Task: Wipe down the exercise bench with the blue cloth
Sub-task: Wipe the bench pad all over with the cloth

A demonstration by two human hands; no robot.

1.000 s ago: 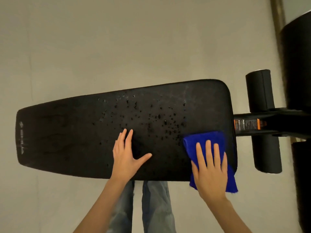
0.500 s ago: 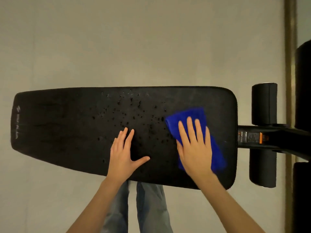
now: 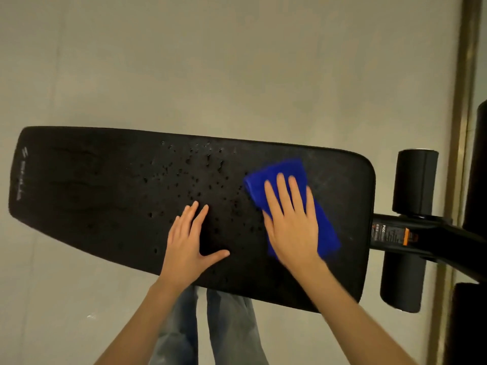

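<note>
A long black padded exercise bench (image 3: 92,196) lies across the view, with water droplets (image 3: 200,167) scattered over its middle. My right hand (image 3: 291,219) presses flat on a folded blue cloth (image 3: 279,171) on the right part of the pad; the hand covers the cloth's middle. My left hand (image 3: 189,243) rests flat on the pad beside the droplets, fingers spread, holding nothing. A dull, smeared patch lies to the right of the cloth.
At the bench's right end, two black foam rollers (image 3: 415,180) sit on a black frame bar with an orange label (image 3: 395,234). A dark object (image 3: 474,167) and a brass floor strip (image 3: 463,106) run along the right. My jeans-clad legs (image 3: 205,330) stand below the bench on grey floor.
My right hand has slid the blue cloth from the near right corner up and leftward across the pad, toward the droplets. My left hand has stayed planted.
</note>
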